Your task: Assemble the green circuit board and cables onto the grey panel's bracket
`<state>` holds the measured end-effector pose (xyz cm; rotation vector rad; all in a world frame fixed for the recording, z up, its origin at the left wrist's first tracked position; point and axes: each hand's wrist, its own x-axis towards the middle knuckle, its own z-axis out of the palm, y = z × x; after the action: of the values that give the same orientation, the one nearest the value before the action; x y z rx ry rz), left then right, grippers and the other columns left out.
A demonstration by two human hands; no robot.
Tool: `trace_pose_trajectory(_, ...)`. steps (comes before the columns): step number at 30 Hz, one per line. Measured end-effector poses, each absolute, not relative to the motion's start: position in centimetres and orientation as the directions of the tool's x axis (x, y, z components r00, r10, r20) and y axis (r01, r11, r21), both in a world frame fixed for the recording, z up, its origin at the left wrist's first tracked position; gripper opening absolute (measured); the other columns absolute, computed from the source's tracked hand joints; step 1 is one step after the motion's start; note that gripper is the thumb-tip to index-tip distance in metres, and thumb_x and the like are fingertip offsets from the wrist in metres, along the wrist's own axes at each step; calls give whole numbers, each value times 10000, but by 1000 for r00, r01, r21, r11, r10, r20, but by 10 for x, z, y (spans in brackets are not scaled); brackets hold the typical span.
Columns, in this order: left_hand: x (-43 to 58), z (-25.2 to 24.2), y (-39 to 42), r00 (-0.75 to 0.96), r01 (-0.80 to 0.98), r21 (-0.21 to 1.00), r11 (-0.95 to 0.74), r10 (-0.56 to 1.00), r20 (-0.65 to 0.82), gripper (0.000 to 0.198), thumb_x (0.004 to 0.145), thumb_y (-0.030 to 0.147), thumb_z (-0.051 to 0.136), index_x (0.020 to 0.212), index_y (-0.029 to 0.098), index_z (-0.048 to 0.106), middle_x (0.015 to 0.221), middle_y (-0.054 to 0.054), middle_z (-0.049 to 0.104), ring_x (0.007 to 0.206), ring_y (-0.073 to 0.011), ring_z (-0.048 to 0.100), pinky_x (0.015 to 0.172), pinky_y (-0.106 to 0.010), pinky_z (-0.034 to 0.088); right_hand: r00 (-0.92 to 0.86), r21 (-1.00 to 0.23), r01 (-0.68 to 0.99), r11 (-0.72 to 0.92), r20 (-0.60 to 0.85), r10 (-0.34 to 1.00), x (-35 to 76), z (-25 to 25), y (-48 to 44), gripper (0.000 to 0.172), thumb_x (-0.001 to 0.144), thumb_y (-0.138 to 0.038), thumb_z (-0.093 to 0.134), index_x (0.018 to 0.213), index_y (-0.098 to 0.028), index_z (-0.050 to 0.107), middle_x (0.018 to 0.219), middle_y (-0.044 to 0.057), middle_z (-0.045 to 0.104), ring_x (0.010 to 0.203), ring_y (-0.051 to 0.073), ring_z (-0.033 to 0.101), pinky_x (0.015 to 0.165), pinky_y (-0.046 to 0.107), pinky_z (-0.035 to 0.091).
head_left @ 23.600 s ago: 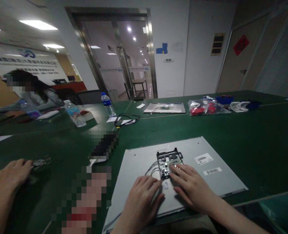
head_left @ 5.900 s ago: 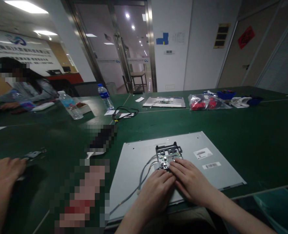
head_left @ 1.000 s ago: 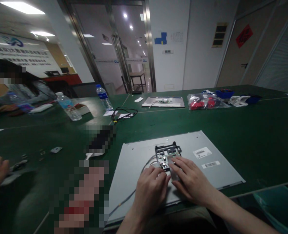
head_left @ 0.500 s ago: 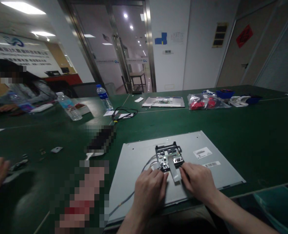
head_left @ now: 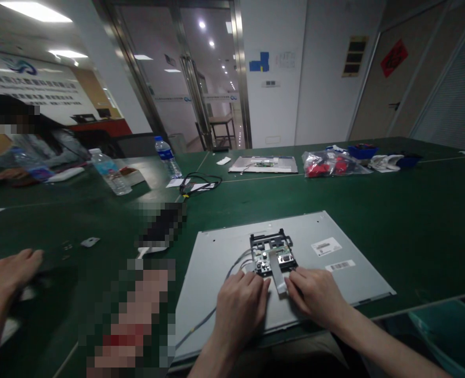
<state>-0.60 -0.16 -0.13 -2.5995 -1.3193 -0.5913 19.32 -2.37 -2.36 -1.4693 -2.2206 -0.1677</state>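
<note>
A grey flat display panel [head_left: 350,247] lies back side up in front of me. On it sits a black bracket [head_left: 258,242] carrying a small circuit board [head_left: 264,257] with metal ports. A flat ribbon cable [head_left: 278,278] hangs from the board toward me, and thin wires [head_left: 232,268] lead off to the left. My left hand [head_left: 243,302] is closed at the bracket's front left corner, fingertips partly hidden. At the front right corner, my right hand [head_left: 317,294] is closed with curled fingers, the thumb beside the ribbon cable's end; what it pinches is hidden.
A co-worker's hand [head_left: 13,278] reaches in from the left over small parts. Another person sits at the far left. Bottles [head_left: 110,173], a coiled black cable [head_left: 200,184], a second panel [head_left: 264,164] and a plastic bag of red items [head_left: 330,164] stand or lie farther back.
My right hand has shifted slightly left and toward me, its thumb now nearer the ribbon cable's end. My left hand is nearly still. The co-worker's hand has moved right, farther into view.
</note>
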Motion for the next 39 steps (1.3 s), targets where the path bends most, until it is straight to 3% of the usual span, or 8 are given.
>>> trace_pose_trajectory(17, -3, -2, -1, 629, 677, 118, -726, 655, 420, 171, 925, 202, 484, 810, 189, 610, 813, -40, 640, 777, -213, 558, 716, -377, 461, -274, -198, 879, 434, 536, 798, 193, -29, -24, 263, 959, -254, 433, 727, -206, 545, 710, 12, 566, 634, 149, 490, 609, 310, 225)
trace_pose_trajectory(39, -3, -2, -1, 638, 672, 109, -733, 647, 417, 175, 923, 209, 490, 787, 195, 599, 796, -38, 635, 763, -210, 554, 722, -384, 461, -242, -230, 898, 376, 456, 857, 192, -28, -22, 154, 905, -184, 448, 765, -200, 510, 785, 26, 531, 690, 159, 493, 631, 305, 276)
